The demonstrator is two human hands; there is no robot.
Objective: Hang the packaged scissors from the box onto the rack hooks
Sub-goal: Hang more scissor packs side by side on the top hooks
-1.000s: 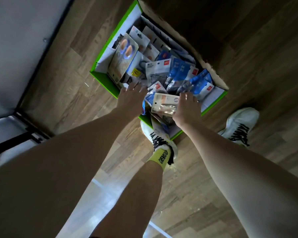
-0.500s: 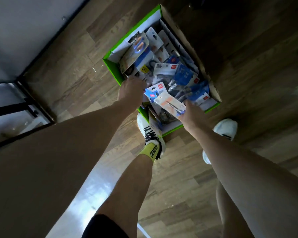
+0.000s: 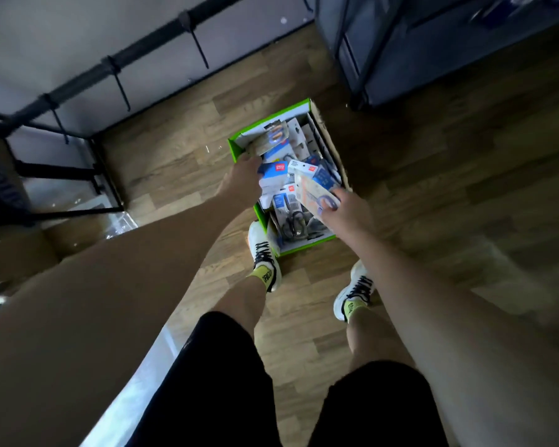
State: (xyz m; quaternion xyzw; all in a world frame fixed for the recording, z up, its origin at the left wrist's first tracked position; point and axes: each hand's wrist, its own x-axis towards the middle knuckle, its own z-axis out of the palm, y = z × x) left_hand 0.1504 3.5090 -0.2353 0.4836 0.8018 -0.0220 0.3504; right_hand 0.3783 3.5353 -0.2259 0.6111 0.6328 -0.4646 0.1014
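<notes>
A green-edged cardboard box [image 3: 236,146] stands on the wood floor, full of several packaged scissors. My right hand [image 3: 349,214] holds a pale pack of scissors with purple handles [image 3: 313,191] above the box's right side. My left hand [image 3: 241,182] grips a blue and white pack [image 3: 273,171] at the box's left side. Another pack with orange handles [image 3: 273,140] leans at the far left corner. The black rack bar with hooks [image 3: 120,82] runs along the grey wall at the upper left.
My two feet in white shoes [image 3: 265,253] stand just in front of the box. A dark shelf unit [image 3: 400,53] stands at the upper right. Black frame legs [image 3: 104,175] and a brown carton [image 3: 10,246] are at the left.
The view has risen and pulled back from the box. My right hand has lifted the pale pack up out of the pile, and my left hand has closed on a blue and white pack.
</notes>
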